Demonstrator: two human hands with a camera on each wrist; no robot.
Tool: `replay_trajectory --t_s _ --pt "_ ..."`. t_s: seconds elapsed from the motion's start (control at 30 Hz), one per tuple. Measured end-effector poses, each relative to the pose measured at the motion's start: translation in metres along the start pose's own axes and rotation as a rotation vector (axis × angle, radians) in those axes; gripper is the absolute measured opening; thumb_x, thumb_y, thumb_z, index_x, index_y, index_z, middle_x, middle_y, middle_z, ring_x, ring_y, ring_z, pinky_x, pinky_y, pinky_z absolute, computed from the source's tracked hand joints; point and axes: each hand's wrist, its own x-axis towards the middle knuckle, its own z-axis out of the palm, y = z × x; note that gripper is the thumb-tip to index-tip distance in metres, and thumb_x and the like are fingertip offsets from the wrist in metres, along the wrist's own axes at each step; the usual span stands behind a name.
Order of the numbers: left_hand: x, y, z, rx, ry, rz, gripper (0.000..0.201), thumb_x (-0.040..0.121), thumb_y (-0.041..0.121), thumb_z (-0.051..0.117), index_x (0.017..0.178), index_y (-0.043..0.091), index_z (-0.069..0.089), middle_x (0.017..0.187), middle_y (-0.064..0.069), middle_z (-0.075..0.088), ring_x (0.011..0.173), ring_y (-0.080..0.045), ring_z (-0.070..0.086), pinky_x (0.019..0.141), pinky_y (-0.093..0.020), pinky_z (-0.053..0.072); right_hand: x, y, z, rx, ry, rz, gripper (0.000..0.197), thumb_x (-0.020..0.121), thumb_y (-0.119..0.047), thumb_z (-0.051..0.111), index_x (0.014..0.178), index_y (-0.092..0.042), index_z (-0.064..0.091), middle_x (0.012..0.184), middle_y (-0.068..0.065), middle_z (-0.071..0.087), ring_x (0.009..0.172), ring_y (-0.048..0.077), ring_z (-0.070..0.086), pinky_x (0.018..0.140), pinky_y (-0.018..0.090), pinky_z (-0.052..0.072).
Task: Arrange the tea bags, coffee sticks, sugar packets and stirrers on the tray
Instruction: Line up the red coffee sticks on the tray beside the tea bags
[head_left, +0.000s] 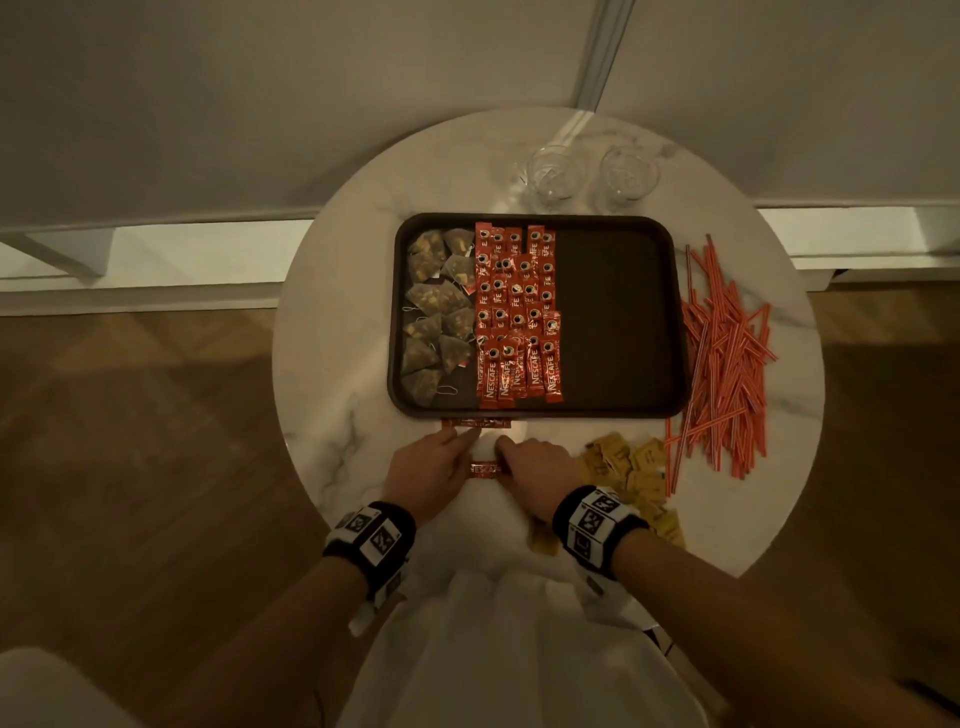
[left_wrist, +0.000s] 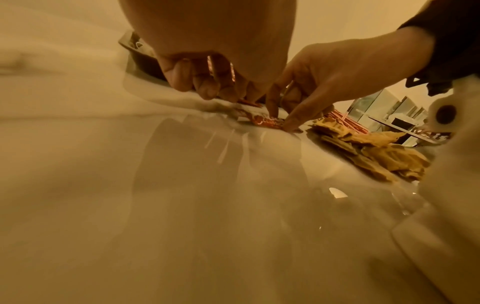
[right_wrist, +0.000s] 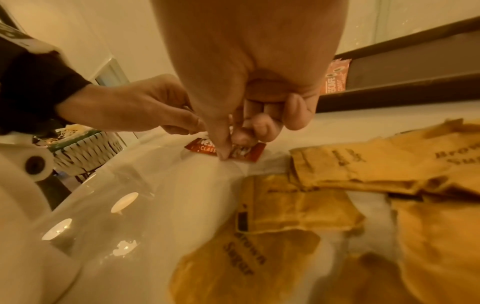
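Observation:
A dark tray (head_left: 613, 312) holds tea bags (head_left: 431, 312) down its left side and red coffee sticks (head_left: 514, 312) beside them; its right half is bare. Striped stirrers (head_left: 722, 353) lie in a loose pile on the table right of the tray. Yellow sugar packets (head_left: 634, 467) are heaped at the front right. Both hands work in front of the tray. A loose coffee stick (head_left: 485, 469) lies between them; my right hand (head_left: 511, 452) pinches it against the table (right_wrist: 226, 150). My left hand (head_left: 457, 447) curls round other coffee sticks (left_wrist: 211, 67), next to one (head_left: 475, 423) along the tray's front rim.
The round marble table (head_left: 332, 364) stands against a white wall. Two clear glasses (head_left: 553, 174) (head_left: 628, 174) stand behind the tray. A woven basket (right_wrist: 85, 148) shows beyond the table in the right wrist view. Wooden floor surrounds the table.

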Motion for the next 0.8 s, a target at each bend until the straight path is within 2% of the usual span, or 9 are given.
replay_trajectory --t_s 0.1,0.23,0.3,0.37,0.5,0.6,0.67,0.7,0.8 --pt "0.000 0.001 -0.001 0.001 -0.002 0.006 0.048 0.100 0.033 0.047 0.147 0.025 0.043 0.132 -0.002 0.059 0.107 -0.024 0.063 0.077 -0.037 0.052 -0.006 -0.005 -0.001 -0.030 -0.001 0.011 0.023 0.101 -0.028 0.042 0.115 -0.014 0.054 0.107 0.011 0.063 0.094 0.029 0.061 0.081 0.041 0.052" --pt "0.004 0.005 0.001 0.007 0.001 -0.017 0.049 0.101 0.031 0.045 0.149 0.025 0.039 0.134 -0.003 0.055 0.113 -0.023 0.058 0.080 -0.036 0.050 -0.021 -0.011 -0.002 0.088 -0.041 0.071 0.015 0.095 -0.028 0.053 0.098 -0.016 0.062 0.098 0.007 0.062 0.090 0.027 0.062 0.080 0.038 0.054" --pt "0.004 0.006 0.004 0.017 0.003 -0.025 0.049 0.102 0.032 0.043 0.150 0.026 0.037 0.136 -0.002 0.052 0.115 -0.022 0.056 0.081 -0.036 0.050 -0.029 -0.012 -0.003 0.164 -0.042 0.106 0.010 0.090 -0.029 0.058 0.087 -0.020 0.059 0.092 0.005 0.063 0.086 0.025 0.061 0.078 0.037 0.053" --pt "0.002 0.006 0.007 0.030 0.001 -0.033 0.049 0.103 0.034 0.040 0.151 0.027 0.035 0.143 -0.001 0.048 0.119 -0.021 0.054 0.083 -0.035 0.050 -0.039 -0.009 -0.005 0.274 -0.024 0.144 0.014 0.089 -0.027 0.061 0.079 -0.022 0.053 0.086 0.003 0.061 0.080 0.021 0.057 0.075 0.034 0.051" --pt "-0.016 0.004 0.013 0.051 -0.016 -0.068 0.051 0.103 0.036 0.037 0.153 0.030 0.029 0.143 0.000 0.047 0.117 -0.020 0.054 0.082 -0.033 0.050 -0.062 0.007 -0.002 0.528 0.131 0.211 0.007 0.088 -0.020 0.064 0.085 -0.018 0.059 0.082 0.000 0.063 0.075 0.017 0.059 0.068 0.029 0.049" --pt "-0.037 0.005 0.016 -0.016 -0.025 -0.051 0.048 0.102 0.036 0.040 0.149 0.029 0.038 0.143 0.003 0.050 0.116 -0.019 0.058 0.087 -0.032 0.049 -0.079 0.018 0.006 0.715 0.147 0.240 0.005 0.090 -0.024 0.067 0.094 -0.021 0.069 0.080 -0.004 0.066 0.068 0.008 0.058 0.068 0.027 0.051" --pt "-0.050 0.009 0.011 -0.131 -0.021 -0.052 0.041 0.102 0.036 0.045 0.141 0.028 0.051 0.138 0.006 0.055 0.115 -0.017 0.058 0.089 -0.028 0.045 -0.086 0.018 0.008 0.767 0.092 0.228 0.008 0.090 -0.022 0.070 0.096 -0.020 0.073 0.077 -0.004 0.065 0.058 -0.001 0.054 0.062 0.017 0.048" --pt "-0.056 0.013 0.006 -0.197 -0.013 -0.060 0.036 0.101 0.038 0.048 0.134 0.028 0.057 0.131 0.006 0.059 0.110 -0.015 0.059 0.086 -0.025 0.043 -0.089 0.016 0.006 0.763 0.065 0.212 0.009 0.089 -0.021 0.071 0.096 -0.017 0.074 0.074 -0.005 0.065 0.054 -0.004 0.053 0.057 0.011 0.044" --pt "-0.063 0.027 -0.012 -0.482 -0.045 -0.071 0.030 0.096 0.043 0.058 0.120 0.027 0.067 0.109 0.008 0.066 0.088 -0.008 0.057 0.079 -0.024 0.046 -0.091 0.008 -0.001 0.793 0.004 0.173 0.014 0.089 -0.022 0.071 0.091 -0.008 0.075 0.063 -0.006 0.064 0.047 -0.005 0.053 0.050 0.010 0.041"
